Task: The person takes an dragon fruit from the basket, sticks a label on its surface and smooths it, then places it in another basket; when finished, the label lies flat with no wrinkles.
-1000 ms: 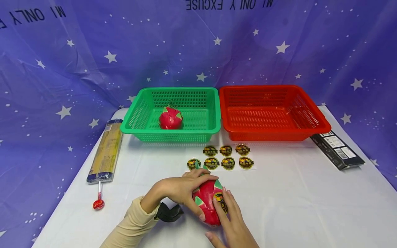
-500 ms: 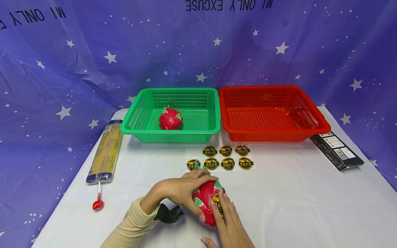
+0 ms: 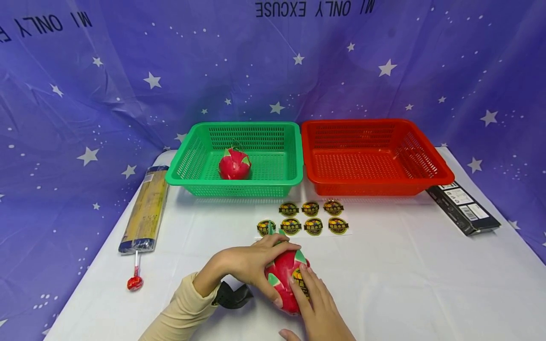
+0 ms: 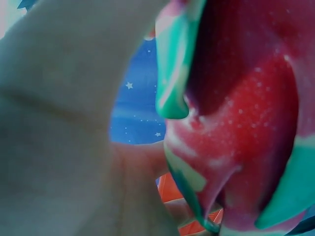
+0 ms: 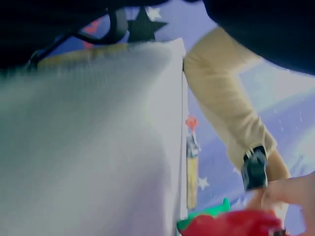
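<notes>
A red dragon fruit [image 3: 283, 270] with green-tipped scales lies near the front of the table. My left hand [image 3: 256, 265] grips it from the left, thumb on the near side and fingers over the top. On its right side sits a round black-and-gold fruit sticker [image 3: 298, 278], partly covered by the fingers of my right hand [image 3: 320, 303], which lie nearly straight and press on it. The left wrist view shows the dragon fruit [image 4: 246, 113] close up against the palm. In the right wrist view only a blurred part of the dragon fruit [image 5: 231, 223] appears.
Beyond the hands lies a sheet of several stickers [image 3: 313, 226]. Behind it stand a green basket [image 3: 239, 189] holding another dragon fruit [image 3: 234, 165] and a red basket [image 3: 375, 189]. At left are a yellow packet [image 3: 145, 208] and a lollipop [image 3: 135, 282]; at right, a black box [image 3: 465, 208].
My right hand has shifted slightly left, its fingers now covering more of the sticker. The left hand and the dragon fruit stay almost still.
</notes>
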`<state>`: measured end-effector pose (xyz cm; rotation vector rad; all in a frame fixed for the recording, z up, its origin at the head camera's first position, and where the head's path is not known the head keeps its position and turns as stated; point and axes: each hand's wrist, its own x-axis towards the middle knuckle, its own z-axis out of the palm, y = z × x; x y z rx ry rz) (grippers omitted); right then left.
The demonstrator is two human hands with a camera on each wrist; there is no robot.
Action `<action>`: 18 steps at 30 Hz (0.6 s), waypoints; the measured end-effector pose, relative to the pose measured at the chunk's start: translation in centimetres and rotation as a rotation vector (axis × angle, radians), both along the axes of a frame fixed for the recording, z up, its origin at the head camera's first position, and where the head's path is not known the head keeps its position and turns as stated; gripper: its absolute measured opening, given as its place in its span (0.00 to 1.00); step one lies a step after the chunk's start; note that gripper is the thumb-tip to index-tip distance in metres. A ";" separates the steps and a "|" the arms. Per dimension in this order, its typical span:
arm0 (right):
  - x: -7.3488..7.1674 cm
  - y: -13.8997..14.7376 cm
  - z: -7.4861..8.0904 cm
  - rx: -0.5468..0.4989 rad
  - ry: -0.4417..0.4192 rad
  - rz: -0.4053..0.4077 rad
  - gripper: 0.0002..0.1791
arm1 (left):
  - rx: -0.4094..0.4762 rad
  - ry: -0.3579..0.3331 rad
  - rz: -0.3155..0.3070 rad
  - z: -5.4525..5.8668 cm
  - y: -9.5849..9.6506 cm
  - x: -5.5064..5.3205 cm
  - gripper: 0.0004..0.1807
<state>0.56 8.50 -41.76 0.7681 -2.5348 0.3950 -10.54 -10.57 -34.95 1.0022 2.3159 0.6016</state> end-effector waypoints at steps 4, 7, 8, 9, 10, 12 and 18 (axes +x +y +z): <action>-0.6 1.1 1.0 -0.219 -0.177 0.024 0.36 | 0.003 -0.009 0.004 0.0 0.0 -0.1 0.52; -1.4 1.8 1.5 -0.446 -0.425 -0.017 0.33 | 0.008 -0.006 0.007 -0.1 0.0 -0.1 0.53; -1.8 1.9 1.6 -0.530 -0.533 -0.039 0.31 | 0.011 -0.002 0.006 -0.1 0.0 -0.1 0.53; -2.1 2.0 1.6 -0.609 -0.647 -0.066 0.29 | 0.017 -0.004 0.006 -0.1 0.0 -0.1 0.52; -2.5 2.1 1.6 -0.700 -0.749 -0.080 0.28 | 0.023 -0.003 0.005 -0.1 0.0 -0.1 0.52; -3.2 2.3 1.6 -0.849 -0.957 -0.109 0.28 | 0.037 -0.004 0.003 -0.1 0.0 -0.1 0.52; -4.1 2.7 1.6 -1.114 -1.361 -0.027 0.35 | 0.067 0.021 -0.004 -0.1 0.1 0.0 0.51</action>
